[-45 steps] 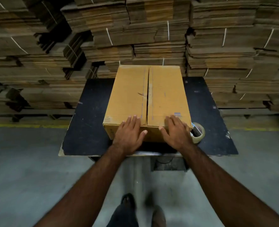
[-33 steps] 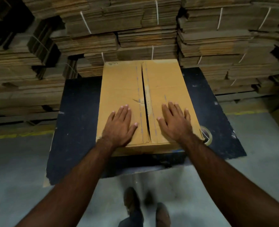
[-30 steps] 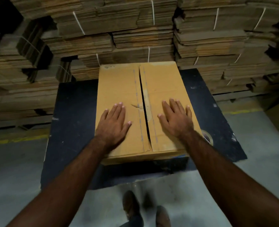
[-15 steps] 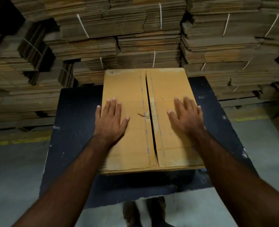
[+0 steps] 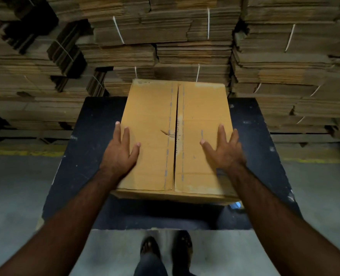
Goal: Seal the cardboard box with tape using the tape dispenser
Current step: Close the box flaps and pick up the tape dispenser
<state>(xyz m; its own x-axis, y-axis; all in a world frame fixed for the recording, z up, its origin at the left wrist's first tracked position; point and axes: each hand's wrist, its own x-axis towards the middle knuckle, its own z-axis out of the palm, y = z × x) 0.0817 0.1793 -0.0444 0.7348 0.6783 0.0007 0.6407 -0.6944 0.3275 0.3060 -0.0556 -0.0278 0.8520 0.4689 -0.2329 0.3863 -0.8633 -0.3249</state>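
Many stacks of flat cardboard [image 5: 185, 30] fill the back of the view, tied in bundles with thin white straps [image 5: 208, 23]. They rise like a wall behind a dark table [image 5: 81, 166]. The table top is black with small pale scuffs on it. Under and around it is a grey floor [image 5: 15, 186] with a yellow line [image 5: 23, 152] along the bottom of the stacks.

One cardboard box [image 5: 173, 136] sits on the middle of the table, with its far end close to the stacks. It is light brown, and its two top flaps are folded down and meet along the middle. A thin dark gap [image 5: 176, 124] runs between the flaps from the far end to the near end, and it has no tape over it. Rows of faint grey dashes run beside the gap on each flap. A small tear shows on the left flap, near the gap. The near edge of the box looks a bit worn.

The left hand [image 5: 119, 152] lies flat on the left flap at the box's left edge, fingers straight and a little spread. The right hand [image 5: 224, 150] lies flat on the right flap at the right edge, fingers spread too. Both hands hold nothing.

Two feet [image 5: 165, 250] in dark sandals stand on the floor just below the near edge of the table.
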